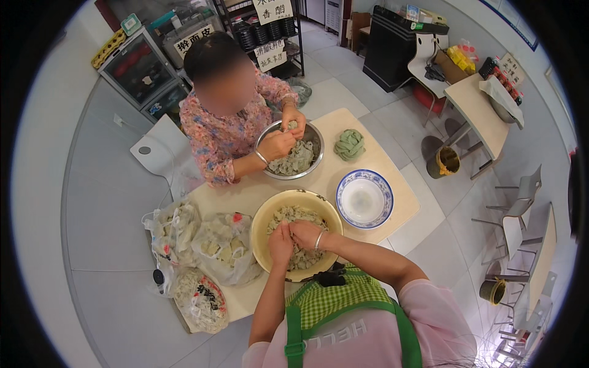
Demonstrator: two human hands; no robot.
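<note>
My left hand (pixel 281 245) and my right hand (pixel 306 234) meet over a yellow enamel basin (pixel 332 219) with a chipped dark rim. Both have their fingers closed in a pinch, fingertips together; what they pinch is hidden. Loose grey-green torn pieces (pixel 297 214) lie in the basin below them; I cannot tell what kind they are. A bangle circles my right wrist. Across the table, a person in a flowered top works with both hands (pixel 279 142) over a metal bowl (pixel 319 153) of similar pieces, holding a small pale lump.
A white bowl with a blue patterned rim (pixel 364 199) and a crumpled green cloth (pixel 350 145) lie to the right. Plastic bags of pale pieces (pixel 226 248) crowd the table's left side. Chairs (pixel 514 227), a side table (pixel 469 101) and a bin (pixel 443 162) stand farther right.
</note>
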